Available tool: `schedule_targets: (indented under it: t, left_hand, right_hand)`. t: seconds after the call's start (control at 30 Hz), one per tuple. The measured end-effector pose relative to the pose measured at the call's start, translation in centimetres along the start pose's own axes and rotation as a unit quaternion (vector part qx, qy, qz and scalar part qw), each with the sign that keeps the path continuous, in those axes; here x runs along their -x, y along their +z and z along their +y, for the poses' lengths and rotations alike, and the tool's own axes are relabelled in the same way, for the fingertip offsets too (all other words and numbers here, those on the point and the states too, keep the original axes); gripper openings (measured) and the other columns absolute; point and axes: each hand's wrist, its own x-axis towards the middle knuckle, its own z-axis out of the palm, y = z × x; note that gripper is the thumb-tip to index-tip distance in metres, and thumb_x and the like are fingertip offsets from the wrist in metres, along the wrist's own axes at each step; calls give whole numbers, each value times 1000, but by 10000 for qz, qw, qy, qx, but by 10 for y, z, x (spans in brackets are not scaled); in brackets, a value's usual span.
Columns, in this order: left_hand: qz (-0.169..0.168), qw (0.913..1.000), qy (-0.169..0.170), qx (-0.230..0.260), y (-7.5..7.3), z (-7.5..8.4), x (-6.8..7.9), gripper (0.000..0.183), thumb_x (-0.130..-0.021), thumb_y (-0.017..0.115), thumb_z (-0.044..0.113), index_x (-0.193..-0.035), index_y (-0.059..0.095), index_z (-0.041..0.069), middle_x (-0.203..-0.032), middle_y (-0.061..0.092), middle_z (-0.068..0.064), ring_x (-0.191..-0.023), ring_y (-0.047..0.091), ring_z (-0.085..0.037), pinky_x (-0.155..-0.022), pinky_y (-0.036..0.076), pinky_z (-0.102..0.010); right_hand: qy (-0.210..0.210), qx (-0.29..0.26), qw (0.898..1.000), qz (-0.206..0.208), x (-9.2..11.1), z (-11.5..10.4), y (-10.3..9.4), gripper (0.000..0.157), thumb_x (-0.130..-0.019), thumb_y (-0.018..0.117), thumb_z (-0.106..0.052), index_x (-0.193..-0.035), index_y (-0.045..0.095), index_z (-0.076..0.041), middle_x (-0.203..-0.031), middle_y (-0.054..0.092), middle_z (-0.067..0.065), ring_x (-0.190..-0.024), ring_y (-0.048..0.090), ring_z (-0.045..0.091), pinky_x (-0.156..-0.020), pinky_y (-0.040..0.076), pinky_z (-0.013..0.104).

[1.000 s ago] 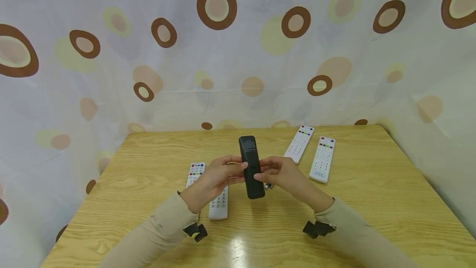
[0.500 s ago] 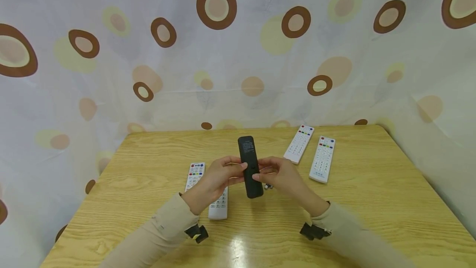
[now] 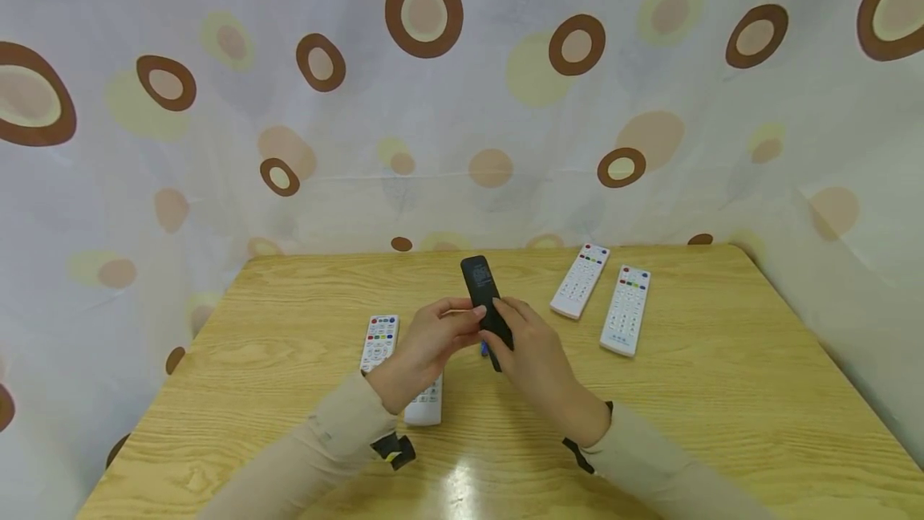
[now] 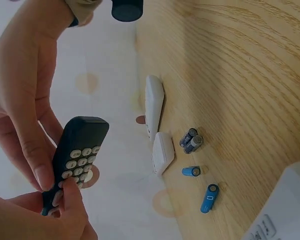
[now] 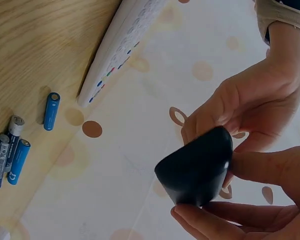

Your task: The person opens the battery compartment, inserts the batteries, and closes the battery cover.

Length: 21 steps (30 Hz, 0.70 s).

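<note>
A black remote control (image 3: 485, 289) is held up above the table, its labelled back toward the head camera. My left hand (image 3: 436, 339) grips its left side, thumb on the back and fingers round to the button face. My right hand (image 3: 537, 363) holds the lower part, fingers lying over the back and partly hiding it. In the left wrist view the pale number buttons of the remote (image 4: 79, 162) show, with a left fingertip against them. Below on the table lie two blue batteries (image 4: 210, 198) and two dark batteries (image 4: 191, 141).
Two white remotes (image 3: 580, 281) (image 3: 626, 311) lie at the back right of the wooden table (image 3: 722, 392). Two more white remotes (image 3: 379, 341) (image 3: 424, 404) lie at the left, partly behind my left forearm. A patterned curtain (image 3: 462, 119) hangs behind the table.
My right hand has shifted from pinching the remote's right edge to lying over its lower back. The remote has tilted a little, and a blue battery shows beneath it.
</note>
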Motion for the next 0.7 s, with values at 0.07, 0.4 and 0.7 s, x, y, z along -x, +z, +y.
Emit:
schedule_targets:
  t: [0.07,0.4,0.7]
  left_hand:
    - [60,10000,33,-10,3,0,-1,39,-95,61,10,-129,50,-7,-111,60,-17,-86,65,-15,-92,51,-33]
    - [-81,9998,-185,12,7,5,-3,40,-99,49,0,-136,42,-12,-135,48,-27,-117,57,-30,-98,47,-32]
    - [-207,9990,-316,-247,-5,0,-5,39,-97,52,0,-135,47,-8,-139,45,-24,-127,47,-35,-103,43,-38]
  right_hand:
    - [24,-108,9999,20,-1,0,1,44,-85,73,-4,-122,57,12,-119,59,25,-103,62,38,-78,56,43]
    - [1245,-1953,9718,-439,-10,21,1,39,-88,68,-2,-125,59,7,-119,62,23,-104,64,34,-81,56,37]
    - [2838,-3885,8724,-861,-17,31,0,39,-93,62,-5,-129,55,8,-126,57,27,-109,62,33,-85,55,34]
